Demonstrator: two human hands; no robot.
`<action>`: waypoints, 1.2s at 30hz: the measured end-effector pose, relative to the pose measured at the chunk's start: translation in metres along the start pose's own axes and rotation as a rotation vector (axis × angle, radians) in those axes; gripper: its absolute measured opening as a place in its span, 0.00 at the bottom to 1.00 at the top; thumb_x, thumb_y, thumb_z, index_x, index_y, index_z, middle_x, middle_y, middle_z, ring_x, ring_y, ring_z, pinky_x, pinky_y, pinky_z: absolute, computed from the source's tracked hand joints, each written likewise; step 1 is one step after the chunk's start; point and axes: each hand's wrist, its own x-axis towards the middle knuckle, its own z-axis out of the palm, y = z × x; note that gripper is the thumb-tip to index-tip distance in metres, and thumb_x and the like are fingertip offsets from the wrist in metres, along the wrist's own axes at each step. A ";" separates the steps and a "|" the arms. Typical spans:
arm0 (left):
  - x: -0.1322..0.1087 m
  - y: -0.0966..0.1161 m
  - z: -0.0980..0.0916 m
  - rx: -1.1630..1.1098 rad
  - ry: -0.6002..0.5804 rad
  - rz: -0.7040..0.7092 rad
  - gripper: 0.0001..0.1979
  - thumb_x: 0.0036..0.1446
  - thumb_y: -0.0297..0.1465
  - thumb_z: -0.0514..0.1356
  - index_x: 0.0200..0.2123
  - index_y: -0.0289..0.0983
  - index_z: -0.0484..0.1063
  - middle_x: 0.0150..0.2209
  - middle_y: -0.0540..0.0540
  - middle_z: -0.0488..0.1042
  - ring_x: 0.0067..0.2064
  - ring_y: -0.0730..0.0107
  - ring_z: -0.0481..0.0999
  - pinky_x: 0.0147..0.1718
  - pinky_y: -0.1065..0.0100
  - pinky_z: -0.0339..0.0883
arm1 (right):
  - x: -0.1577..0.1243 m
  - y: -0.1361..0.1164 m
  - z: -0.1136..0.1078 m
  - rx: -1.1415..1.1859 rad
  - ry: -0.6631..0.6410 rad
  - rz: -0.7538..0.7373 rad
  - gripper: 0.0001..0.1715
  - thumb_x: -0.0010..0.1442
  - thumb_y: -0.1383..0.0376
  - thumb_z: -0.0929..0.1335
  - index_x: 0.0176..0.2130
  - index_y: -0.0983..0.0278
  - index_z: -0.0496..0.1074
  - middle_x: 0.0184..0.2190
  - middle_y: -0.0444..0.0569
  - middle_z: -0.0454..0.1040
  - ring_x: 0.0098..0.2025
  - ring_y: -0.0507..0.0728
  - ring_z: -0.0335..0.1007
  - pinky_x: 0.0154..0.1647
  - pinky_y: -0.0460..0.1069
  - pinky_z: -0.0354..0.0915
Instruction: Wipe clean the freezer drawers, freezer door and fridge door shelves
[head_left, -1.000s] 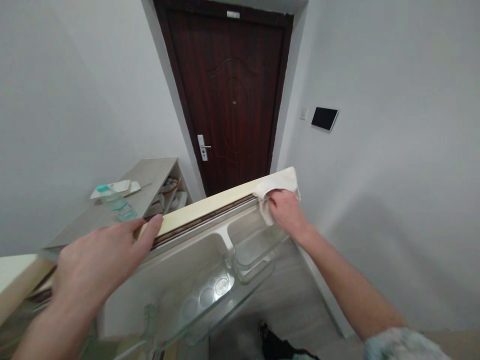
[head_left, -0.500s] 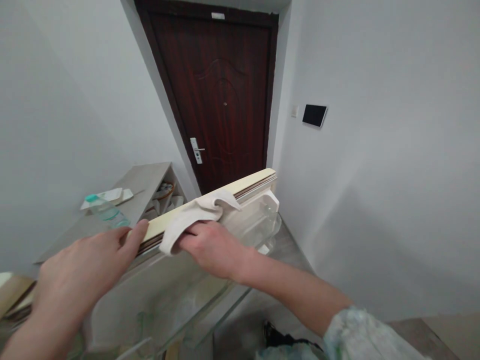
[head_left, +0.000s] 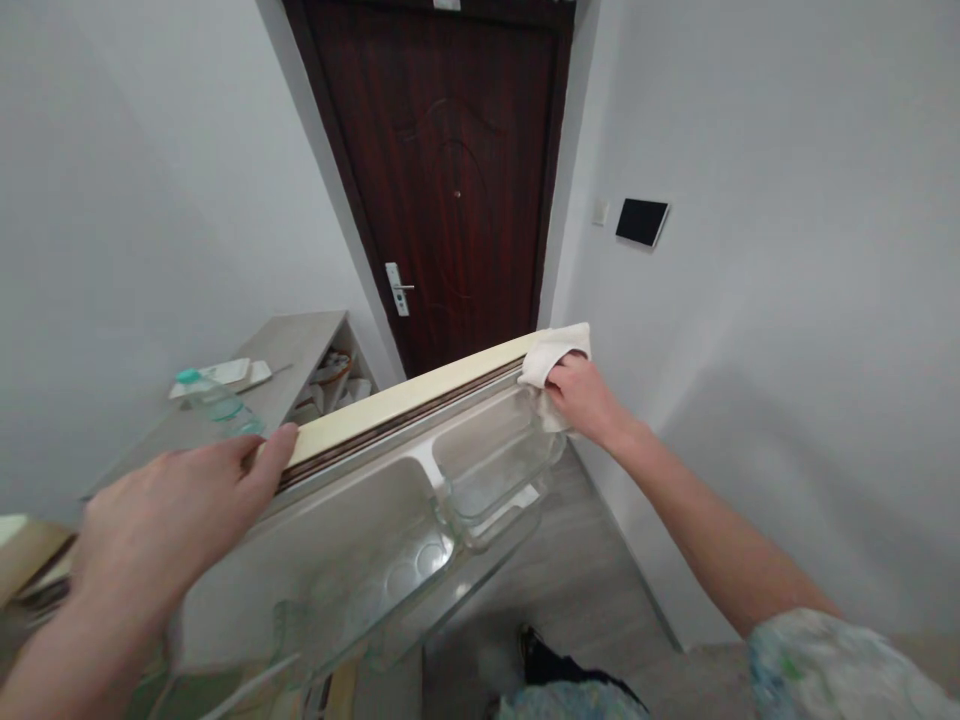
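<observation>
A cream-edged fridge door (head_left: 420, 392) slants across the middle, its top edge facing up and a brown ribbed seal running along it. Clear plastic bins (head_left: 375, 530) line its inner side. My left hand (head_left: 180, 510) grips the door's top edge at the left, thumb on top. At the far right corner of the door, my right hand (head_left: 589, 395) holds a white cloth (head_left: 559, 350), which is draped over the corner; the fingertips are partly hidden by the cloth.
Behind on the left, a grey cabinet (head_left: 304, 335) carries a clear bottle with a teal cap (head_left: 217, 400) and a white tray (head_left: 225, 373). A dark red door (head_left: 457, 250) stands ahead. A black wall panel (head_left: 642, 222) hangs at right. My foot is on the floor below.
My right hand has moved right with the cloth, from the middle of the door's edge to its far corner, uncovering the bins. My left hand stays on the edge. The view has shifted slightly.
</observation>
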 end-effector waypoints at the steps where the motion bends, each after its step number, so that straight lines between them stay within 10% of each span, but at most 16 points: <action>1: -0.005 0.008 -0.008 0.047 -0.026 -0.029 0.48 0.61 0.62 0.30 0.49 0.43 0.81 0.38 0.32 0.78 0.44 0.32 0.78 0.44 0.45 0.69 | 0.000 -0.012 0.004 0.017 -0.030 -0.045 0.15 0.66 0.77 0.66 0.44 0.71 0.83 0.49 0.61 0.79 0.55 0.62 0.73 0.63 0.58 0.66; 12: -0.009 0.024 -0.035 0.013 -0.142 -0.021 0.43 0.63 0.57 0.33 0.53 0.38 0.79 0.47 0.29 0.78 0.53 0.31 0.76 0.51 0.46 0.67 | 0.021 -0.231 0.050 0.164 -0.122 -0.810 0.17 0.73 0.73 0.61 0.44 0.65 0.79 0.41 0.50 0.82 0.43 0.58 0.78 0.38 0.50 0.69; 22: -0.024 0.034 -0.031 0.022 0.026 -0.007 0.41 0.66 0.56 0.35 0.48 0.38 0.82 0.42 0.29 0.79 0.48 0.31 0.78 0.45 0.45 0.70 | -0.002 -0.173 0.036 0.014 -0.185 -0.522 0.12 0.71 0.74 0.63 0.44 0.68 0.76 0.38 0.56 0.79 0.40 0.59 0.78 0.37 0.50 0.70; 28: -0.024 0.034 -0.031 0.035 0.024 -0.002 0.42 0.66 0.55 0.34 0.48 0.38 0.82 0.42 0.28 0.79 0.49 0.31 0.78 0.46 0.43 0.70 | -0.006 -0.222 0.089 0.101 -0.047 -0.866 0.16 0.71 0.73 0.61 0.50 0.66 0.75 0.48 0.56 0.79 0.49 0.60 0.75 0.48 0.53 0.72; 36: -0.025 0.033 -0.030 0.044 0.040 0.003 0.43 0.66 0.56 0.34 0.47 0.37 0.82 0.42 0.27 0.79 0.48 0.34 0.79 0.47 0.44 0.71 | -0.009 -0.251 0.160 0.229 -0.215 -0.776 0.16 0.68 0.74 0.65 0.50 0.67 0.78 0.55 0.56 0.79 0.54 0.57 0.77 0.54 0.47 0.71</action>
